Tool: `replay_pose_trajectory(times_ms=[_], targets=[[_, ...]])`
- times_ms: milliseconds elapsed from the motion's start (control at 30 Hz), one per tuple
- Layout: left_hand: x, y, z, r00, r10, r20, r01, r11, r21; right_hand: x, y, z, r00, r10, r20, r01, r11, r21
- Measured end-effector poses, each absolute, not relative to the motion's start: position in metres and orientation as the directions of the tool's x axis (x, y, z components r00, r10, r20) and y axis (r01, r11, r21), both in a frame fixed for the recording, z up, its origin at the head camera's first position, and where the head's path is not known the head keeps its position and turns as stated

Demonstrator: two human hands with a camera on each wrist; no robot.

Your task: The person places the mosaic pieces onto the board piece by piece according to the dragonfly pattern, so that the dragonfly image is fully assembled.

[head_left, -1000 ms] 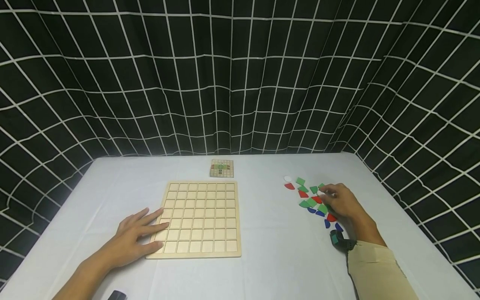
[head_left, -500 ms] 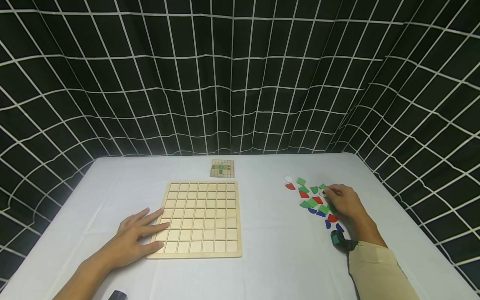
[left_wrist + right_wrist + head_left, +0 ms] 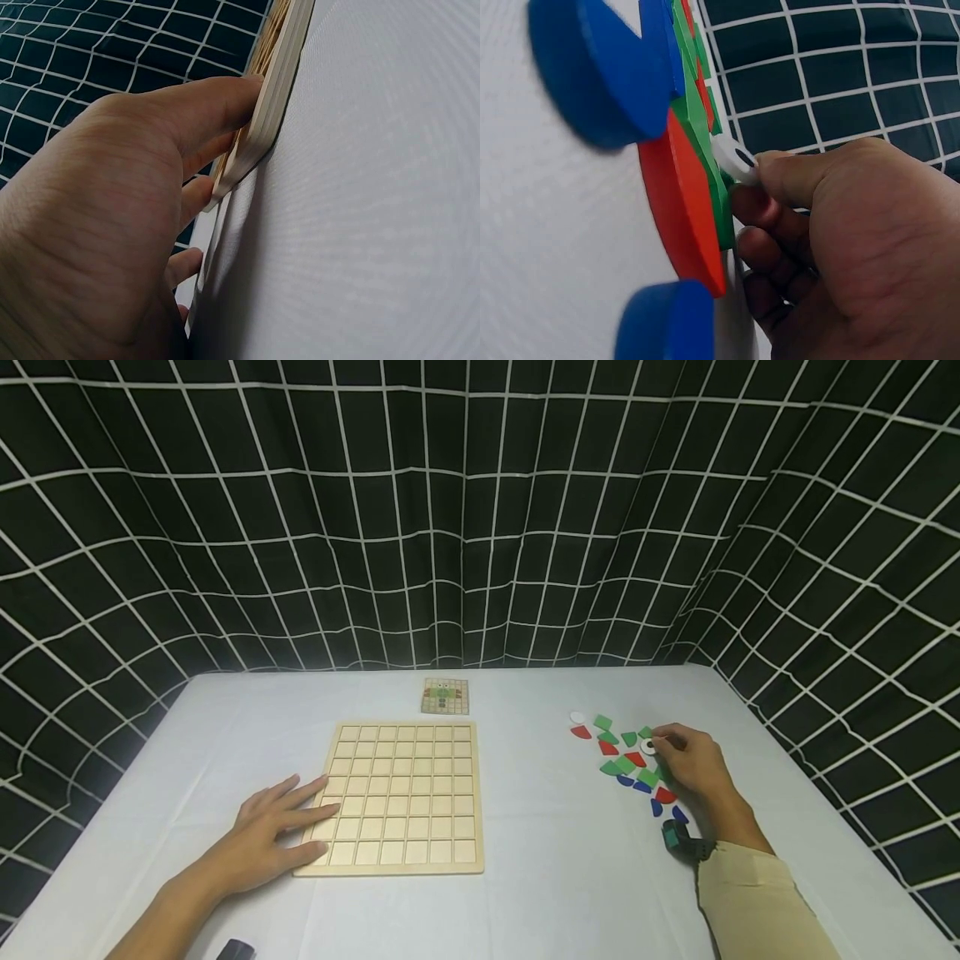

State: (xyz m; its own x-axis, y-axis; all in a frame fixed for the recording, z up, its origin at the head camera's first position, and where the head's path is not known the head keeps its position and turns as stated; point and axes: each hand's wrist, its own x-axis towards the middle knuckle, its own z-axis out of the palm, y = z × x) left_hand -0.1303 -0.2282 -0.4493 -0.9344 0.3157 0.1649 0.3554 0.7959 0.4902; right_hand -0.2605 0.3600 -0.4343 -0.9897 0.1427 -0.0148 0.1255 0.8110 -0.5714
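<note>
My left hand (image 3: 273, 831) rests at the left edge of a square wooden grid board (image 3: 397, 797), fingers spread, with fingertips on its rim. Close up in the left wrist view, the thumb touches the board's side edge (image 3: 274, 105). At the right of the table, my right hand (image 3: 693, 764) pinches a white round disc with a black dot (image 3: 647, 747) between thumb and fingers. That disc appears tilted in the right wrist view, beside green pieces (image 3: 697, 124) and a red quarter-round piece (image 3: 679, 199). Part of the pile is hidden behind the hand.
Several flat red, green and blue pieces (image 3: 626, 765) lie around the right hand. Another white disc (image 3: 577, 717) lies at their far left. A small pattern card (image 3: 445, 697) lies behind the board. A black gridded curtain (image 3: 465, 527) surrounds the white table.
My right fingers have shifted slightly back from the white disc, and its black dot now faces the head view. The left hand has stayed put on the board.
</note>
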Motion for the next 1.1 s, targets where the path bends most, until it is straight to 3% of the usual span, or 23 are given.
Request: replay_pose_trajectory(times_ms=[633, 1100], targets=[[-0.132, -0.228, -0.45, -0.937, 0.31, 0.159, 0.348, 0.804, 0.482, -0.261, 0.357, -0.433, -0.995, 0.024, -0.096, 0.068, 0.874, -0.482], [-0.13, -0.227, -0.45, -0.938, 0.309, 0.158, 0.347, 0.801, 0.488, -0.244, 0.35, -0.405, -0.995, 0.085, 0.052, 0.045, 0.846, -0.531]])
